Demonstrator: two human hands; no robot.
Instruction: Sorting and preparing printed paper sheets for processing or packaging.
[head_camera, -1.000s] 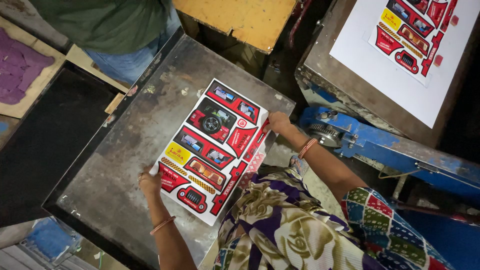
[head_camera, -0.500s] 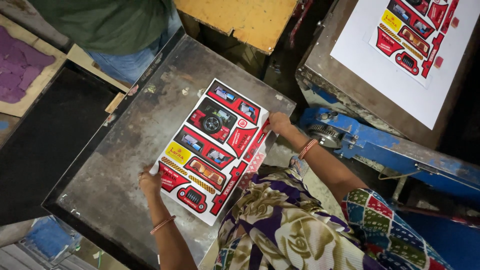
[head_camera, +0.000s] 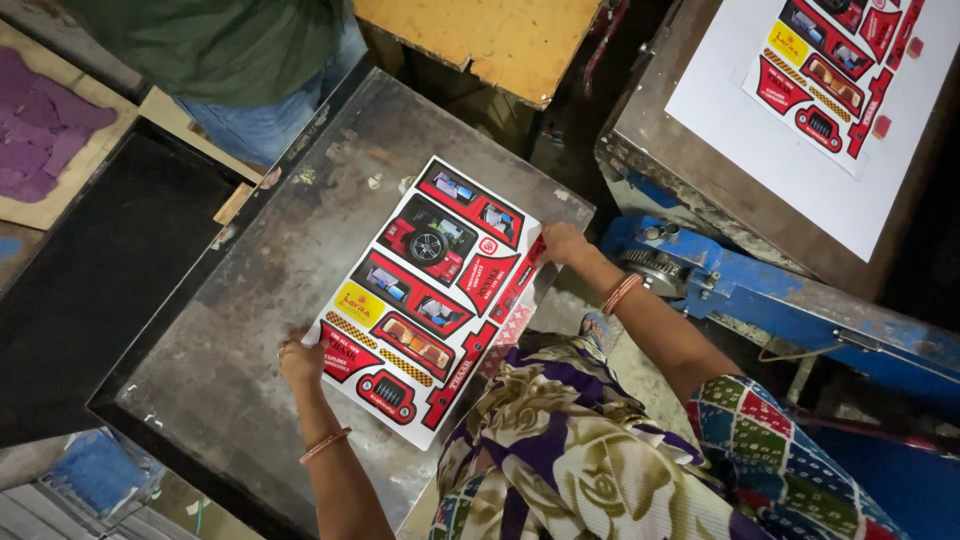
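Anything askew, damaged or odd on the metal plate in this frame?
The printed sheet lies at an angle to the metal plate, held at opposite edges by the left hand and right hand. The plate looks worn and stained, and small scraps lie by its far edge.

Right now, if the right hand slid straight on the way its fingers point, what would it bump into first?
The right hand points left across the printed sheet it already touches. Going on, it would only slide over that sheet, then onto the bare grey metal table. Nothing upright seems to stand in that line.
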